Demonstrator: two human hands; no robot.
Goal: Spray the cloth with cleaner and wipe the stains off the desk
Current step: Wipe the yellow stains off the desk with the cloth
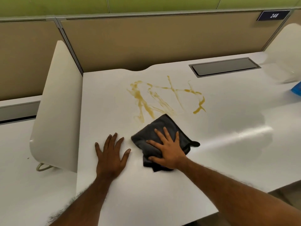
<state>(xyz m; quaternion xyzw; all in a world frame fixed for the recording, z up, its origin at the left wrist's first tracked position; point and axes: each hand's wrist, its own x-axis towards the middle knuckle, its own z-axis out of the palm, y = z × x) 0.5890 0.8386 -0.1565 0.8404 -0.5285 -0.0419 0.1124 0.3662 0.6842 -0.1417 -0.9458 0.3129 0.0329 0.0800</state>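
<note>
1. Far left, a white divider panel [57, 103] was stood on edge along the side of the surface [236, 128], so any sweep that way would get boxed in pretty fast.
2. The left hand [110, 154] was laid flat, palm down and fingers spread, on bare surface just beside the cloth. Nothing was held in that grip; it was wide open. It was probably planted there as a brace while weight got leaned in.
3. The dark grey cloth [159, 122] was bunched on the surface at the near side of the mess, with the right hand [167, 149] pressed on top. There was no real grip there either: the fingers were straight and fanned, and the cloth was pinned under the palm rather than pinched. Presumably that was so it could be pushed around with even pressure.
4. The yellowish stains [160, 99] were smeared just beyond the cloth's far corner, which sat right at the lowest streaks. Most of the wiping looked yet to be done.
5. Further right, a dark hatch [224, 66] was set flush near the back panel, well apart from the stains. Loads of open room was left on that side and toward the front edge.
6. At the far right edge, something blue [296, 89] was cut off. Whether it was the cleaner couldn't be told.
</note>
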